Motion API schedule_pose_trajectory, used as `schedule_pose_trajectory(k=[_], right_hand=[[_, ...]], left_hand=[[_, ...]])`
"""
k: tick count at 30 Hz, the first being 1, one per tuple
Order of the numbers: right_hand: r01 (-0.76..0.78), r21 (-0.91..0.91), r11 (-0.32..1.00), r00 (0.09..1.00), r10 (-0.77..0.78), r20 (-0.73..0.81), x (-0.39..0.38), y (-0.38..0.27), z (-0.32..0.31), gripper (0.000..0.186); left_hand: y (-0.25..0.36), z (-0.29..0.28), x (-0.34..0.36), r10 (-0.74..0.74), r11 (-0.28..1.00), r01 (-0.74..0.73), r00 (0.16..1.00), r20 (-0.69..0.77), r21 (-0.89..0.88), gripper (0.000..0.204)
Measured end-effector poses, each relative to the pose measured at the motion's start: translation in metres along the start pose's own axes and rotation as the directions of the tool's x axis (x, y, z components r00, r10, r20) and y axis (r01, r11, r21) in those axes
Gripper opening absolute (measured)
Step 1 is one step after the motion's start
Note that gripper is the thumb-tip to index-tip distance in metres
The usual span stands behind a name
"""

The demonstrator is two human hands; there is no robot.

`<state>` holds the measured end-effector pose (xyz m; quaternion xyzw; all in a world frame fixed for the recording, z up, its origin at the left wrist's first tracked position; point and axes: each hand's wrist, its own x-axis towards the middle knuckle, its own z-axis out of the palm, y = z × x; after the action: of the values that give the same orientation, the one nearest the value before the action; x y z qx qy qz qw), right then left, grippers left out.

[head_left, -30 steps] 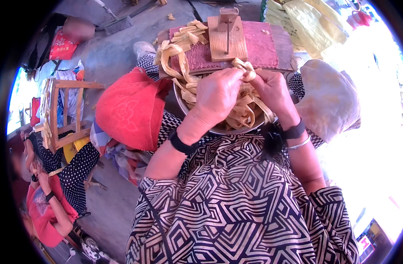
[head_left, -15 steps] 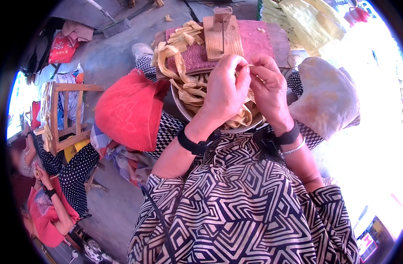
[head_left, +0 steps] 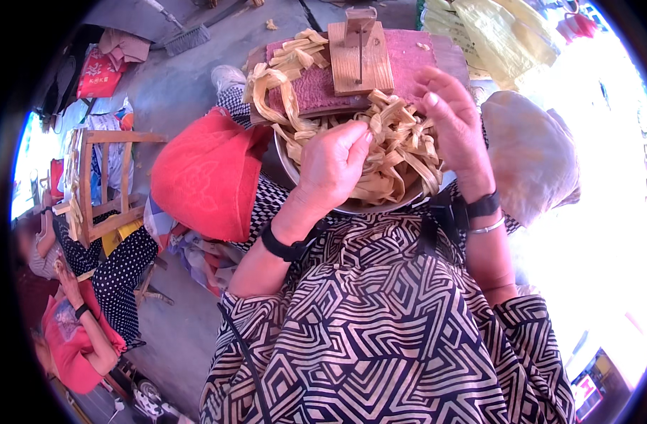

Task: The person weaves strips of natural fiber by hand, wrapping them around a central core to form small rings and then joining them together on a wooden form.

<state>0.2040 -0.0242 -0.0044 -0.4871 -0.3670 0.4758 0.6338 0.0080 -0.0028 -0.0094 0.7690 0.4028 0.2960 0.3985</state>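
Holds the left hand [head_left: 330,164] closed and the right hand [head_left: 459,127] open above a bowl [head_left: 380,210] of tan strips [head_left: 390,178].

Presses left thumb and forefinger together, other fingers curled in; cannot tell whether gripping a strip. Holds right thumb and fingers apart, loosely bent, at the right side of the heap. Has the strips piled in the bowl between and below both hands, nearest just right of the left fingertips. Has a looped strip [head_left: 289,99] beyond and left of the left grip, hanging over the edge of a pink cloth [head_left: 408,65]. Has a wooden block [head_left: 345,74] with a thin upright rod straight beyond the left pinch. Has a red cloth [head_left: 205,180] left of the left hand, and a pale cloth [head_left: 528,159] right of the right.
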Motion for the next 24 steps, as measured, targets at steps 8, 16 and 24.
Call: schedule_pose_trajectory(k=[8,16,24], right_hand=[[-0.169,-0.448,0.878,0.958,0.253,0.134,-0.004,-0.021,0.005,0.012],[0.365,-0.799,0.478,0.927,-0.263,0.267,-0.01,-0.031,0.021,0.01],[0.264,-0.782,0.565,0.965,-0.146,0.22,-0.016,-0.015,0.029,0.006]], left_hand=[[0.008,-0.004,0.02,0.21,0.936,-0.196,0.978,-0.018,0.292,0.01],[0.005,-0.001,0.016,0.428,0.723,-0.313,0.903,-0.043,0.616,0.012],[0.01,0.014,0.012,0.501,0.736,-0.353,0.858,-0.114,0.578,0.007]])
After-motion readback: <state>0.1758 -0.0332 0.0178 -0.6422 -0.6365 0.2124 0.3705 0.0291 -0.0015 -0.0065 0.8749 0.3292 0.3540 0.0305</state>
